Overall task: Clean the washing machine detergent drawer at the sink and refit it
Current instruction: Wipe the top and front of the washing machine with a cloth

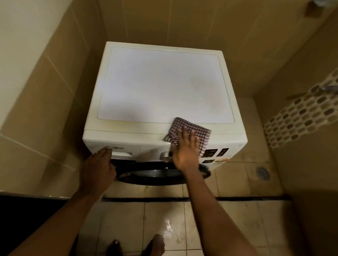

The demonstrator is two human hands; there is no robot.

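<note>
Checked cloth (192, 129) beneath the right hand (186, 152), fingers flat; left hand (98, 168) at the drawer (122, 154), fingers' grip unclear.

The washing machine (167, 83) is boxed in on two sides: the left wall (45, 98) stands near its side and the back wall (172, 17) just behind. Your left hand (98, 166) covers the left end of the detergent drawer (122, 154). The checked cloth (188, 132) under your right hand (186, 151) overhangs the control panel (212, 153). Open floor (241, 174) lies to the machine's right.
</note>
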